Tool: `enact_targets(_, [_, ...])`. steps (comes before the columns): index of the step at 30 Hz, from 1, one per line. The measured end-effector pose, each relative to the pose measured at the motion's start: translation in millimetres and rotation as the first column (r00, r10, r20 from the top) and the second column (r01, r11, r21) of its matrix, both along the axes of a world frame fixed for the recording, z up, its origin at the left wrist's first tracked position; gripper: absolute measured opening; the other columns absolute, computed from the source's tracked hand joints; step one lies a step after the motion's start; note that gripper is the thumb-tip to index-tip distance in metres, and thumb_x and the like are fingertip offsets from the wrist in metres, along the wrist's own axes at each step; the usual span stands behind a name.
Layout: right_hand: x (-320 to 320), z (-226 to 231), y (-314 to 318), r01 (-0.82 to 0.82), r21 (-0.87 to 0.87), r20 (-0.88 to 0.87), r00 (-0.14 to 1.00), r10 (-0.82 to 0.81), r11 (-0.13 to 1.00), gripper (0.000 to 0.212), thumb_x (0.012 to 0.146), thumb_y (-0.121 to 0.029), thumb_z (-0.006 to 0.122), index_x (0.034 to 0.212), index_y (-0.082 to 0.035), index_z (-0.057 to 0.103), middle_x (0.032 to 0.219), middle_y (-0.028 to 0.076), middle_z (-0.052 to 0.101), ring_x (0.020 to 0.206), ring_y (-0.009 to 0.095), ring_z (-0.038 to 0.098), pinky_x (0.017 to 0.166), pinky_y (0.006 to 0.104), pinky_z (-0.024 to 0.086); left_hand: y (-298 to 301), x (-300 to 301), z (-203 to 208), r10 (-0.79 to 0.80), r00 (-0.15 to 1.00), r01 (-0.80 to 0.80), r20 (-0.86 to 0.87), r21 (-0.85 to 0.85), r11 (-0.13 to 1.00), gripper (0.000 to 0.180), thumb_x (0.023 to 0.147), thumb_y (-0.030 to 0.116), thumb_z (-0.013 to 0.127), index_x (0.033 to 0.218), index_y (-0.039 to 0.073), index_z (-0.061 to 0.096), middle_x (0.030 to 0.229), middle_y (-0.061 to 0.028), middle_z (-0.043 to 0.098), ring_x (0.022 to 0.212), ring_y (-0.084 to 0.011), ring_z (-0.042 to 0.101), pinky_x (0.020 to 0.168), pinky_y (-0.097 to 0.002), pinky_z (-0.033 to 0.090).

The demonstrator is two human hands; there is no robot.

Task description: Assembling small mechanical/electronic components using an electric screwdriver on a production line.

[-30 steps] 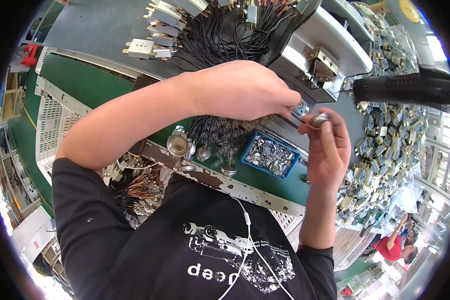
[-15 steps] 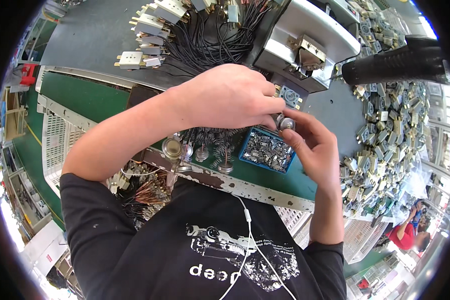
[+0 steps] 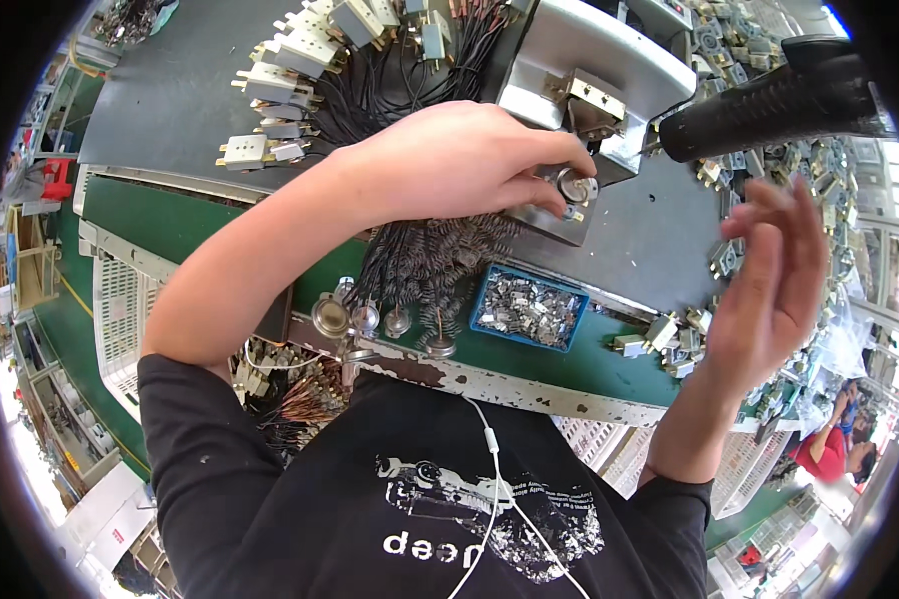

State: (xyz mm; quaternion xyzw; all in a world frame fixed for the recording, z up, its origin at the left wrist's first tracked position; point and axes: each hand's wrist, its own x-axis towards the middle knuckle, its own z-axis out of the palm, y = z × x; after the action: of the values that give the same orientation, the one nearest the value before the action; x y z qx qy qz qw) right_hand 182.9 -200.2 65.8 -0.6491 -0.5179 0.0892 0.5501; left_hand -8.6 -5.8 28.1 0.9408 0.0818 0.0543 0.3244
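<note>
My left hand point(image 3: 489, 160) reaches across to a round silver metal part point(image 3: 576, 187), its thumb and index finger closed about the part's sides. Under it lies a flat metal base point(image 3: 549, 225), at the foot of a grey metal press-like machine point(image 3: 609, 60). My right hand point(image 3: 769, 280) is raised, holding nothing, with its fingers apart and partly blurred. Nearest to that hand is a large heap of small grey and brass-coloured plug-like parts point(image 3: 729, 262).
Nearer me are a blue tray point(image 3: 481, 324) of small metal pieces, a tangle of dark coil springs point(image 3: 430, 255) and several round metal cups point(image 3: 332, 315). Black wires with white plugs point(image 3: 305, 48) lie at the back. A thick black cylinder point(image 3: 759, 115) juts in from the right.
My left hand has carried the round metal part up to the base by the machine. My right hand has let go of it and swung right toward the heap.
</note>
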Motion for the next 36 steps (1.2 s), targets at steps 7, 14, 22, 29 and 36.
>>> enact_targets(7, [44.1,3.9,69.9,-0.108,0.47,0.007,0.993,0.118,0.876,0.049,0.098,-0.011,0.063,0.141,0.002,0.043,0.122,0.026,0.065,0.099,0.03,0.069,0.093,0.0426,0.053,8.1,15.5,-29.8,-0.056,0.994,0.058,-0.096,0.008,0.998,0.034,0.093,0.023,0.066,0.126,0.026,0.067,0.09,-0.0007,0.076,0.082,-0.026,0.071,0.077,-0.0381,0.056])
enact_targets(14, [27.5,30.6,92.3,-0.155,0.285,-0.039,0.984,0.173,0.946,0.041,0.095,-0.012,0.068,0.128,0.006,0.053,0.116,0.026,0.067,0.086,0.027,0.071,0.086,0.0399,0.057,3.8,14.2,-27.2,-0.022,0.99,0.025,-0.136,0.022,0.999,0.034,0.092,0.035,0.068,0.125,0.026,0.068,0.09,-0.0067,0.074,0.086,-0.0307,0.071,0.079,-0.0426,0.056])
enact_targets(22, [-6.9,43.5,92.3,-0.243,0.579,-0.151,0.906,0.395,0.778,0.023,0.095,-0.003,0.061,0.115,0.008,0.057,0.105,0.027,0.068,0.071,0.025,0.069,0.06,0.0357,0.058,-1.4,7.8,-33.2,-0.023,0.991,0.043,-0.132,0.148,0.988,0.035,0.094,0.036,0.065,0.127,0.024,0.062,0.084,-0.0104,0.073,0.083,-0.033,0.072,0.072,-0.0454,0.057])
enact_targets(29, [-17.9,25.2,113.2,-0.123,0.621,-0.225,0.918,0.326,0.774,0.026,0.094,0.002,0.062,0.114,0.001,0.046,0.099,0.027,0.068,0.062,0.02,0.064,0.055,0.0353,0.054,-3.1,7.3,-33.7,-0.001,0.988,0.014,-0.156,0.081,0.997,0.037,0.094,0.033,0.066,0.131,0.028,0.062,0.088,-0.0095,0.071,0.084,-0.0326,0.07,0.073,-0.0439,0.055])
enact_targets(36, [-12.2,18.9,116.9,-0.161,0.588,-0.183,0.928,0.324,0.793,0.03,0.095,0.002,0.062,0.118,0.0,0.043,0.099,0.027,0.068,0.062,0.019,0.065,0.054,0.0351,0.054,-1.8,8.3,-33.6,-0.008,0.988,0.022,-0.151,0.091,0.996,0.037,0.094,0.033,0.066,0.131,0.027,0.063,0.088,-0.0093,0.071,0.085,-0.0326,0.07,0.073,-0.0439,0.055])
